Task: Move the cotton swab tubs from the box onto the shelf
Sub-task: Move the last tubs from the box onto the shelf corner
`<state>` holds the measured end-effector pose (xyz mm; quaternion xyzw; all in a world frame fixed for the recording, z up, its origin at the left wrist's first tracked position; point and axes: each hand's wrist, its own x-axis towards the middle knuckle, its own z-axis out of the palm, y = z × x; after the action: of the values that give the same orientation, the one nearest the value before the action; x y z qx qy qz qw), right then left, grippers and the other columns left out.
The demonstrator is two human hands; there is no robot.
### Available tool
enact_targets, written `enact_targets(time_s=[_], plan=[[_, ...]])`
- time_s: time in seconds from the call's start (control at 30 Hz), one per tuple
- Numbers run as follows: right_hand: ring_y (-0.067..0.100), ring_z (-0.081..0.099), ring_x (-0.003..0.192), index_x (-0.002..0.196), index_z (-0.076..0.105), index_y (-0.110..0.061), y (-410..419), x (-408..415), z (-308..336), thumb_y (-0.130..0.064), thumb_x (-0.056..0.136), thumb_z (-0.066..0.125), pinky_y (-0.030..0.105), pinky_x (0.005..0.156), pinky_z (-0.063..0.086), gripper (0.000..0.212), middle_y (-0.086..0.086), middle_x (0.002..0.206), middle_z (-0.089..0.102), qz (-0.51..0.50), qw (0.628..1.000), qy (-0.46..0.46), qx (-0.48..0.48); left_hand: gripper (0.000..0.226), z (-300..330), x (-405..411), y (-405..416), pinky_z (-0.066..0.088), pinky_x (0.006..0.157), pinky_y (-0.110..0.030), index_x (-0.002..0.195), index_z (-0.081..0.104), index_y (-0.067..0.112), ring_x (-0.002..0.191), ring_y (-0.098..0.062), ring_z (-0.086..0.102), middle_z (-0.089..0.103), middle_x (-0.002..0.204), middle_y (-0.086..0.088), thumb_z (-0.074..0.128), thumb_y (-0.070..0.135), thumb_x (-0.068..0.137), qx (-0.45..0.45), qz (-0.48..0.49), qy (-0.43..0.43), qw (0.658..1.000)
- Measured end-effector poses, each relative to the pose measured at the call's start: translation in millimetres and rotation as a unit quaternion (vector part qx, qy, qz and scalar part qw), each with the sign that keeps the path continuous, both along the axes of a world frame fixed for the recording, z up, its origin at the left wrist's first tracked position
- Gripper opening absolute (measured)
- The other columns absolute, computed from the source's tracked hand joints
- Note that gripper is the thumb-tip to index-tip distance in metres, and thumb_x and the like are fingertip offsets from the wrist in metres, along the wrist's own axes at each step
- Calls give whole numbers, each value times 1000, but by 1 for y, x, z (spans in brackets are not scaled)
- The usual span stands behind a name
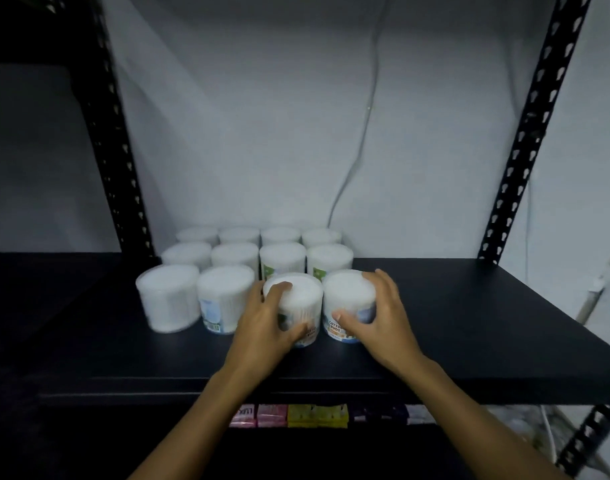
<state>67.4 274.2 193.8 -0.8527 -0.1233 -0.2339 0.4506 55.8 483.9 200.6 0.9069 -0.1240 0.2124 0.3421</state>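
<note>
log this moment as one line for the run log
left hand grips front-row tub | right hand grips neighbouring tub | both tubs on shelf | box not in view

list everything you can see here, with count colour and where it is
cotton swab tubs: twelve, clear with white swabs, three rows of four on the shelf
shelf: one, black, across the middle
uprights: two, black, perforated, left and right
cable: one, white, hanging down the back wall
packets: several, pink, yellow, dark, on the level below
left hand: grips the third front-row tub
right hand: grips the fourth front-row tub
</note>
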Motion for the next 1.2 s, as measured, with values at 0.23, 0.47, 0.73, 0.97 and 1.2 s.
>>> enact_targets(time_s=[0.23, 0.47, 0.73, 0.97, 1.2], plan=[[-2, 41, 124, 137, 19, -49, 0, 32, -9, -38, 60, 88, 25, 102, 38, 104, -18, 138, 39, 74, 993, 67, 69, 75, -14, 17, -6, 36, 92, -19, 138, 40, 19, 122, -20, 46, 43, 138, -4, 77, 37, 75, -57, 62, -53, 995], [5, 54, 116, 137, 19, -47, -5, 34, -12, -22, 61, 89, 33, 99, 48, 106, -16, 124, 52, 76, 985, 90, 126, 94, -26, 18, -5, 44, 103, -37, 143, 26, 25, 130, -15, 44, 42, 145, 3, 81, 32, 68, -118, 34, -18, 992], [5, 51, 120, 130, 33, -46, -6, 23, -12, -30, 65, 82, 40, 101, 47, 83, -17, 131, 50, 73, 986, 81, 130, 90, -21, 10, -3, 46, 97, -27, 141, 28, 26, 121, -15, 50, 47, 139, 2, 81, 32, 69, -122, -12, -1, 992], [14, 48, 122, 126, 41, -45, -29, 12, -18, -38, 62, 83, 43, 99, 47, 77, -8, 135, 42, 14, 994, 47, 102, 88, -19, 11, -12, 48, 95, -38, 139, 27, 27, 117, -21, 54, 48, 138, -4, 80, 37, 69, -71, -26, 6, 997], [15, 50, 124, 124, 44, -46, -96, -5, -17, -44, 56, 83, 43, 99, 48, 78, -10, 136, 49, 1, 991, 56, 118, 86, -13, 17, -57, 46, 98, -35, 138, 30, 28, 121, -19, 50, 50, 138, -1, 80, 39, 69, -55, -78, 14, 995]])
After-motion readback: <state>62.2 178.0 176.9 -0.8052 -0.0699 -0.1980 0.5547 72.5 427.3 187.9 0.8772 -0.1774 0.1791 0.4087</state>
